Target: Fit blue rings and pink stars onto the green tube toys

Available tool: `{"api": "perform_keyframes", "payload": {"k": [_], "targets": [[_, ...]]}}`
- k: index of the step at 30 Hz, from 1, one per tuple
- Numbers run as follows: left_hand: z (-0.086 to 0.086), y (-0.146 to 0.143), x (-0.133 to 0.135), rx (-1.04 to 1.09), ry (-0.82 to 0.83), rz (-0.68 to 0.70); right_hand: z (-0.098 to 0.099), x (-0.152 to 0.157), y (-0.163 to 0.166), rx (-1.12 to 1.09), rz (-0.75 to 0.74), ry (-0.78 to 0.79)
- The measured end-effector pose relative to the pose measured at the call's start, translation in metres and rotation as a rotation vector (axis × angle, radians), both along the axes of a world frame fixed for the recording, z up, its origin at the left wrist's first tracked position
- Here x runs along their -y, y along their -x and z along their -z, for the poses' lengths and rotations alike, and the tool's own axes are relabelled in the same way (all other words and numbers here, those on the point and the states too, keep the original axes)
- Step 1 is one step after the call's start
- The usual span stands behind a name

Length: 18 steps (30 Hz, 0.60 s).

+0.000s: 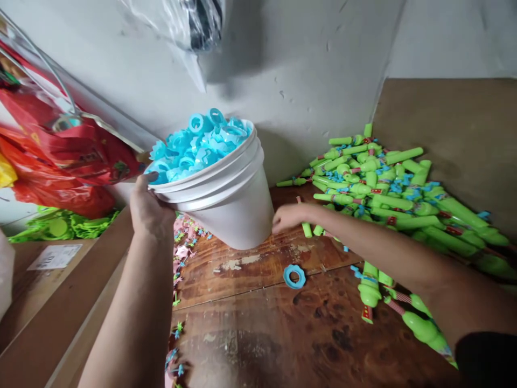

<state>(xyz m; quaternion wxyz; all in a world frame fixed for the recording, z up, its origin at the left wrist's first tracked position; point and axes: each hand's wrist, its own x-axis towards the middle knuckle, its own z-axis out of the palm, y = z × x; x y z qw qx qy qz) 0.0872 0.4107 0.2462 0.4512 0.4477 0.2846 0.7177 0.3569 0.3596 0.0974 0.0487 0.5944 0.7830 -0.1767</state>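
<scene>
A white bucket point(238, 210) leans to the left, heaped with light-blue scalloped plastic rings point(197, 145). My left hand point(150, 207) grips its rim on the left side, thumb over the edge. At the bucket's lower right edge is my right hand point(288, 216), its fingers curled in against the base and partly hidden. One loose blue ring point(294, 276) lies flat on the wooden table point(250, 323), in front of the bucket.
A large pile of green plastic tube-like toys point(388, 199) covers the right side, against a brown board point(448, 118). Small pink and green pieces point(183, 250) line the table's left part. Red bags point(68, 145) and a cardboard box point(36, 275) are at left. A clear plastic bag point(181, 24) hangs above.
</scene>
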Motion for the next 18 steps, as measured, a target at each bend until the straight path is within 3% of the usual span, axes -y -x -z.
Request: {"api": "perform_keyframes", "payload": {"k": [4,7,10,13,16,18], "targets": [[0.0,0.001,0.0,-0.028,0.002,0.022,0.0,-0.067,-0.033,0.106,0.29,-0.227],[0.001,0.004,0.0,-0.036,-0.014,0.035,0.019,-0.085,-0.05,0.132,0.382,-0.301],[0.004,0.007,-0.004,-0.066,-0.013,0.034,0.034,-0.078,-0.063,0.118,0.403,-0.295],[0.008,0.009,-0.009,-0.05,0.001,0.013,0.035,-0.061,-0.072,0.057,0.392,-0.263],[0.011,0.012,-0.014,-0.035,-0.014,0.061,0.02,-0.044,-0.075,-0.084,0.344,-0.28],[0.012,0.014,-0.016,-0.024,-0.007,0.052,0.0,-0.039,-0.073,-0.211,0.297,-0.303]]}}
